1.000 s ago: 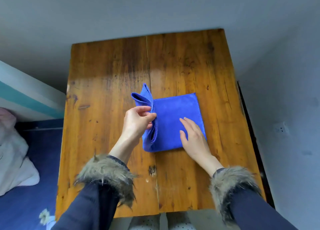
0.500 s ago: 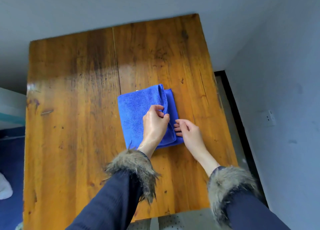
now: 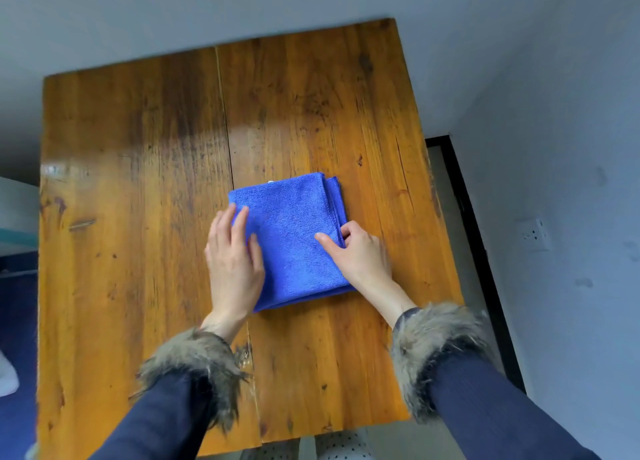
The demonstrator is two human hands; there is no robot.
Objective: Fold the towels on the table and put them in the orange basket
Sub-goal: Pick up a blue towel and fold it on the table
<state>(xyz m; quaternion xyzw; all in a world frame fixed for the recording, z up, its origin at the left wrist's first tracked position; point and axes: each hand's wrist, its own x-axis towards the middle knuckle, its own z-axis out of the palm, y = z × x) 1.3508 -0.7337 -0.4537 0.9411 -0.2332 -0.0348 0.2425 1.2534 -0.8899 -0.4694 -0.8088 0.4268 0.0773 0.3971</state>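
Left hand [image 3: 232, 262]: flat, fingers straight, pressing the blue towel [image 3: 294, 241] at its left edge.
Right hand [image 3: 360, 255]: pinching the towel's right layered edge.
Towel: folded, mid-worktop [image 3: 138, 182].
Risk: lifting by 1 edge could let layers slide apart; orange basket unseen.

One blue towel [image 3: 294, 237] lies folded on one wooden table [image 3: 138, 182], with two hands on it, the left hand [image 3: 235, 262] at nine o'clock and the right hand [image 3: 360, 255] at three o'clock.
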